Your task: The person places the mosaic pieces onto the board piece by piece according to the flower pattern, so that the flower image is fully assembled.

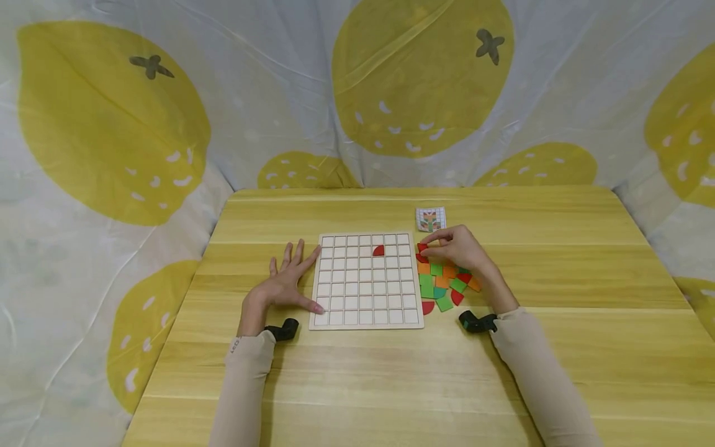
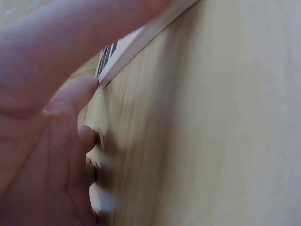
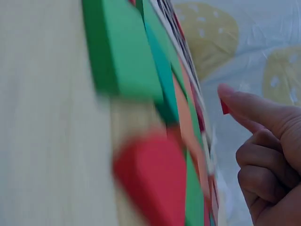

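A square wooden grid board [image 1: 365,282] lies flat on the table, with one red quarter-circle tile [image 1: 378,251] in a cell of its upper right part. My left hand [image 1: 283,282] is spread along the board's left side, thumb on the lower left corner and index fingertip at the left edge. Between thumb and index finger, my right hand [image 1: 455,247] pinches a small red tile [image 3: 224,107], just right of the board; the fingers partly cover it. Below that hand lies a loose cluster of red, orange, green and teal tiles, among them a green tile [image 1: 427,286].
A small pattern card [image 1: 430,219] with a coloured figure on a grid lies behind the right hand. Black wrist cameras sit at both wrists. A lemon-print cloth [image 1: 301,93] hangs behind the wooden table [image 1: 357,385].
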`<state>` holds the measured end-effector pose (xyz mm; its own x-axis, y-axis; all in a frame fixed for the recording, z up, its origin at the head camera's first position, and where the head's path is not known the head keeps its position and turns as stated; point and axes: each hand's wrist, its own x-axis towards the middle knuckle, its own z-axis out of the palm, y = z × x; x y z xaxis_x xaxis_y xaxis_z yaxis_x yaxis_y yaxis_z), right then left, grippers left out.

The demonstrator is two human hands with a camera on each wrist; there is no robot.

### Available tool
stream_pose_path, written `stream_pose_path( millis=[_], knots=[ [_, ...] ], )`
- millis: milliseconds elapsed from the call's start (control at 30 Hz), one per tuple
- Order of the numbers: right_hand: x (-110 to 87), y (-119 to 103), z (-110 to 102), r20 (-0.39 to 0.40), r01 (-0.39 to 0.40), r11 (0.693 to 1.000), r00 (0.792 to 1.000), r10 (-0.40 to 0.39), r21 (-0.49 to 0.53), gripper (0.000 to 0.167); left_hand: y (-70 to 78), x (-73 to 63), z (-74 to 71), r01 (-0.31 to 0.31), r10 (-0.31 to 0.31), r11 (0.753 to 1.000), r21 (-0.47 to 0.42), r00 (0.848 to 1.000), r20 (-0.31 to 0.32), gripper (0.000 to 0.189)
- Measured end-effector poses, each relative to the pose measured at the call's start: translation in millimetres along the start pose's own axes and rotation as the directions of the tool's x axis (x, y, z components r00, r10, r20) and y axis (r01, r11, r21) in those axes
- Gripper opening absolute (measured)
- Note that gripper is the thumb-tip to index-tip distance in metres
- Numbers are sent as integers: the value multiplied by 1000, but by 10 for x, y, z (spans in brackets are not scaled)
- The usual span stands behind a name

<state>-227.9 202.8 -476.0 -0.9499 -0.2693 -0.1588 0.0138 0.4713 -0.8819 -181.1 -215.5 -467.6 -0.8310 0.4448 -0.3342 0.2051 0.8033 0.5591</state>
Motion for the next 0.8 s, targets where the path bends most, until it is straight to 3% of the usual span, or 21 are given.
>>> stream_pose_path(
  millis=[233, 400, 800],
  knots=[
    [174, -290, 411, 40, 81, 997, 996, -81, 1, 17, -17, -6, -8, -2, 2, 1000, 24, 1000, -5, 139],
    [302, -427, 658, 39, 87, 996, 995, -88, 28, 14, -16, -6, -11, -3, 4, 1000, 24, 1000, -7, 139],
    [452, -543, 901, 17, 69, 998, 997, -70, 13, 15, -26, 11, -7, -1, 1, 1000, 23, 1000, -2, 140]
  ],
)
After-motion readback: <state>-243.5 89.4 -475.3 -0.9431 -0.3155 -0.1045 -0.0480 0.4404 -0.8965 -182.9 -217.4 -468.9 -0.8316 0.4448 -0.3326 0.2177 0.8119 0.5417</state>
